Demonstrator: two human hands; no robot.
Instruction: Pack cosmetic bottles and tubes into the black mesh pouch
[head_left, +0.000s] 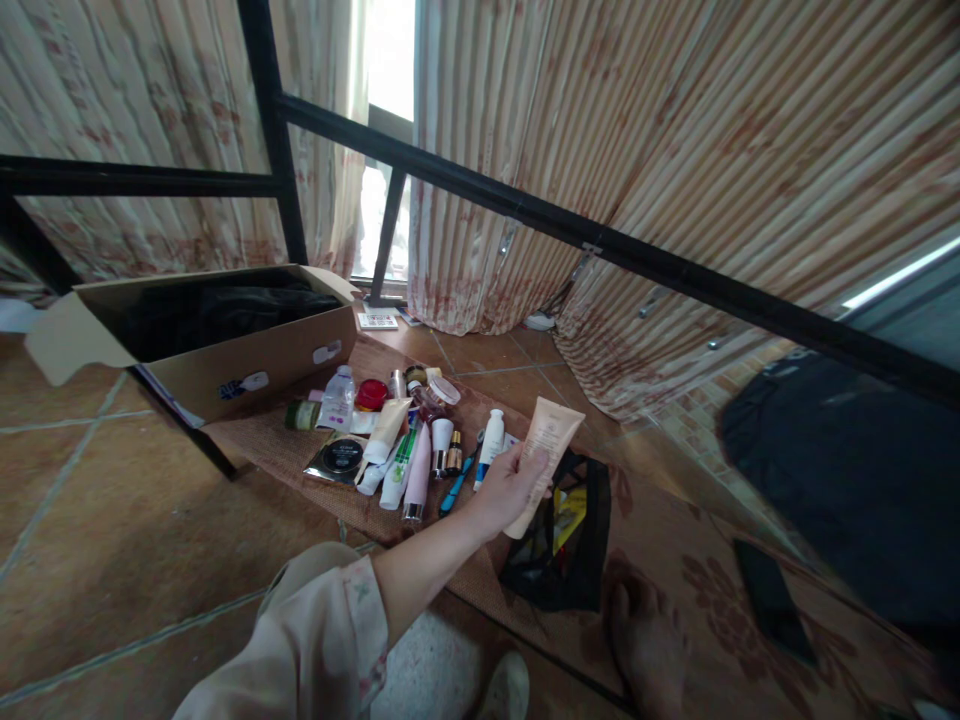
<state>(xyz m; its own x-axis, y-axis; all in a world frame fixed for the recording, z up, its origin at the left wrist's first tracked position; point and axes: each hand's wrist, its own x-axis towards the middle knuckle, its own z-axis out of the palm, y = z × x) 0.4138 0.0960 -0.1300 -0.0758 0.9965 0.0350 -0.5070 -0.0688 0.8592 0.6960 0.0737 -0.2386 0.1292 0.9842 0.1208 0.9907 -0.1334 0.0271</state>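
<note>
My left hand [514,490] is closed around a beige squeeze tube [556,430], thumb across its front, held tilted above the bench. Below and right of it lies a black mesh bag [592,540] with something yellow [568,515] inside. Just left of the hand are a white tube with a blue end [492,440] and a blue toothbrush [456,490]. Farther left sit a pink tube [418,470], a green-and-white tube [397,475], a small dark bottle [454,455], a clear bottle [339,400], and a red-lidded jar [372,394]. My right hand is not in view.
An open cardboard box [247,365] holding dark material stands at the bench's left end. A phone [772,600] lies on the brown cloth at right, beyond what looks like a shaded bare foot [649,640]. A black metal rail [480,190] crosses before curtains [510,100].
</note>
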